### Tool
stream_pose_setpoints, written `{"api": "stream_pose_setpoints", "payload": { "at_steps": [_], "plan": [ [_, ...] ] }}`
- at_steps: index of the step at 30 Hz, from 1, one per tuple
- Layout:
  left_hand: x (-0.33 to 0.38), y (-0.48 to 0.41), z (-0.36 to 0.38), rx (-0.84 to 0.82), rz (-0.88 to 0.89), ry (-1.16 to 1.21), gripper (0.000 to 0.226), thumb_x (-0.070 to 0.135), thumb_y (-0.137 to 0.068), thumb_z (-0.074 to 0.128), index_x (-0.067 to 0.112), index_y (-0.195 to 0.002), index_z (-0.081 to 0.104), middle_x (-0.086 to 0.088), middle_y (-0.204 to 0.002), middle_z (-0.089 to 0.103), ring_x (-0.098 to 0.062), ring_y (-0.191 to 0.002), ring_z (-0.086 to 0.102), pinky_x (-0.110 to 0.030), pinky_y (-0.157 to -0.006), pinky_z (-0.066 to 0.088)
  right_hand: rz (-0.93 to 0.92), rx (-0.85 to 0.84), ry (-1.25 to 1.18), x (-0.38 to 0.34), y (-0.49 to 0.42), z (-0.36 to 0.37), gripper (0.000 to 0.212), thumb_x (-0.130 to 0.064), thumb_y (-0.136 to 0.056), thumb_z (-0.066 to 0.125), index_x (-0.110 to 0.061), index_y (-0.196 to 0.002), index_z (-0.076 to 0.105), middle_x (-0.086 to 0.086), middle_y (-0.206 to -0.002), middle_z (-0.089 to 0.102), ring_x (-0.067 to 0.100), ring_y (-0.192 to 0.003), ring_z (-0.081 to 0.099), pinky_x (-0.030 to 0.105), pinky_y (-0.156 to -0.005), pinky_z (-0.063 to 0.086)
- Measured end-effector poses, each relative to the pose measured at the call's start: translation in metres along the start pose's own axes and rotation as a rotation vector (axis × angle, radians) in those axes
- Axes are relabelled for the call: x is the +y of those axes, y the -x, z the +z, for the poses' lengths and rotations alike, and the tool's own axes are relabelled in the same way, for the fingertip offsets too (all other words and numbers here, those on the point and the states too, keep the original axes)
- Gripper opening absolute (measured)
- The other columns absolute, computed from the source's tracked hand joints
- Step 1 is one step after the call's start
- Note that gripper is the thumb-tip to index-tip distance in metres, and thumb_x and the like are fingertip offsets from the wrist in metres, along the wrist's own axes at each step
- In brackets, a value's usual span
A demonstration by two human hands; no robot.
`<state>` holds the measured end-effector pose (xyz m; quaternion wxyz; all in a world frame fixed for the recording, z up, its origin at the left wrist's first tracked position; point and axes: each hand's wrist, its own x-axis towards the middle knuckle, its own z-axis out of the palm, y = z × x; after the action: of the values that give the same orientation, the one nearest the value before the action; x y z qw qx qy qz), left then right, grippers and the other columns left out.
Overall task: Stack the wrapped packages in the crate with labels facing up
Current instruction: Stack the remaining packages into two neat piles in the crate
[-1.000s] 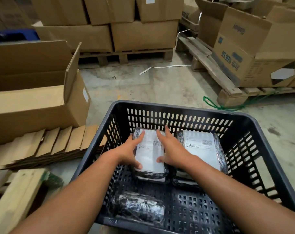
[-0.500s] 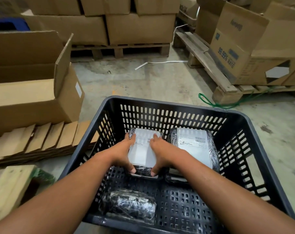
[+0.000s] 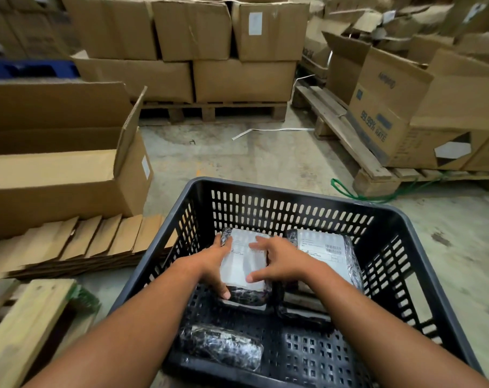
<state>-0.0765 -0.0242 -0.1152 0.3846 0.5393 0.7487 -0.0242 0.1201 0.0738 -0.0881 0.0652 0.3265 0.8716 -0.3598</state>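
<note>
At the near end of the black slotted plastic crate lies a black film-wrapped bundle, no label showing. Further in, the left hand grips the left edge of a black-wrapped package with a white label facing up, while the right hand lays spread fingers and thumb on that label. Just to its right sits a second labelled black-wrapped package. Beyond the crate stand brown cardboard cartons on a wooden pallet.

A stained concrete floor holds cardboard boxes stacked on wooden pallets, flattened cardboard lying at left.
</note>
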Motion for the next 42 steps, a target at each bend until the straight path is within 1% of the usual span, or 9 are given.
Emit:
{"api": "stream_pose_setpoints", "payload": {
  "at_steps": [3,7,11,13,18,22,33,38,42],
  "plan": [
    [0.003,0.016,-0.006,-0.074,-0.012,-0.126,0.146,0.039,-0.062,0.095,0.033,-0.156,-0.017,-0.005,-0.162,-0.031,-0.035,-0.153,0.004,-0.051,-0.123,0.017,-0.04,0.085,-0.231,0.016,0.012,0.001,0.085,-0.048,-0.076,0.09,-0.022,-0.149,0.056,0.0,-0.159,0.05,0.023,-0.147,0.046,0.045,-0.121,0.04],
    [0.006,0.052,-0.036,-0.021,0.091,-0.107,0.125,0.042,-0.063,0.093,0.041,-0.158,0.012,0.008,-0.168,0.01,-0.021,-0.152,0.018,-0.047,-0.122,0.02,-0.098,0.039,-0.32,0.022,0.032,-0.012,0.076,-0.044,-0.077,0.091,-0.027,-0.145,0.061,-0.007,-0.154,0.055,0.02,-0.142,0.052,0.03,-0.114,0.045],
    [0.001,0.081,-0.052,-0.14,0.127,-0.125,0.094,0.041,-0.058,0.095,0.06,-0.136,0.047,0.034,-0.13,0.054,-0.013,-0.132,0.05,-0.04,-0.108,0.041,-0.172,-0.13,-0.312,0.003,0.052,-0.022,0.071,-0.043,-0.071,0.095,-0.036,-0.136,0.067,-0.021,-0.14,0.063,0.005,-0.127,0.063,0.02,-0.102,0.053],
    [-0.004,0.089,-0.045,-0.225,0.108,-0.133,0.083,0.041,-0.057,0.096,0.071,-0.12,0.052,0.046,-0.103,0.052,-0.008,-0.122,0.057,-0.035,-0.1,0.045,-0.193,-0.189,-0.298,-0.005,0.056,-0.006,0.067,-0.036,-0.071,0.096,-0.033,-0.133,0.07,-0.015,-0.139,0.067,0.007,-0.124,0.066,0.028,-0.102,0.056],
    [0.003,0.092,-0.018,-0.368,0.1,-0.192,0.091,0.045,-0.06,0.094,0.06,-0.137,0.047,0.031,-0.123,0.053,0.002,-0.114,0.045,-0.027,-0.097,0.037,-0.205,-0.4,-0.076,-0.02,0.055,0.04,0.072,-0.033,-0.072,0.096,-0.02,-0.136,0.065,-0.001,-0.137,0.07,0.014,-0.121,0.067,0.036,-0.105,0.056],
    [0.007,0.091,-0.01,-0.452,0.146,-0.168,0.081,0.037,-0.067,0.092,0.058,-0.134,0.053,0.048,-0.097,0.056,0.006,-0.104,0.056,-0.026,-0.1,0.041,-0.228,-0.382,-0.141,-0.014,0.048,0.042,0.061,-0.032,-0.068,0.098,-0.022,-0.124,0.074,-0.005,-0.122,0.078,0.006,-0.108,0.074,0.031,-0.099,0.058],
    [-0.008,0.079,-0.008,-0.148,0.149,-0.04,0.081,0.023,-0.068,0.092,0.045,-0.137,0.056,0.018,-0.133,0.064,-0.006,-0.126,0.054,-0.037,-0.113,0.039,-0.187,-0.281,-0.483,0.014,0.041,0.031,0.033,-0.023,-0.078,0.092,-0.028,-0.109,0.082,0.012,-0.112,0.08,0.015,-0.101,0.072,0.046,-0.103,0.055],
    [-0.008,0.079,-0.011,-0.074,0.199,-0.014,0.069,0.024,-0.082,0.083,0.037,-0.142,0.052,0.015,-0.142,0.057,-0.008,-0.133,0.049,-0.036,-0.115,0.035,-0.22,-0.289,-0.367,0.01,0.049,0.027,0.04,-0.015,-0.078,0.092,-0.018,-0.116,0.079,-0.038,-0.083,0.071,-0.026,-0.072,0.057,-0.002,-0.067,0.041],
    [-0.003,0.083,-0.017,0.019,0.295,0.16,0.055,0.02,-0.088,0.077,0.041,-0.135,0.059,0.021,-0.136,0.06,0.005,-0.127,0.051,-0.026,-0.112,0.037,-0.163,-0.178,-0.43,0.01,0.055,0.004,0.034,-0.014,-0.082,0.089,-0.026,-0.113,0.08,-0.007,-0.094,0.079,0.012,-0.073,0.067,0.027,-0.078,0.052]
  ]
}}
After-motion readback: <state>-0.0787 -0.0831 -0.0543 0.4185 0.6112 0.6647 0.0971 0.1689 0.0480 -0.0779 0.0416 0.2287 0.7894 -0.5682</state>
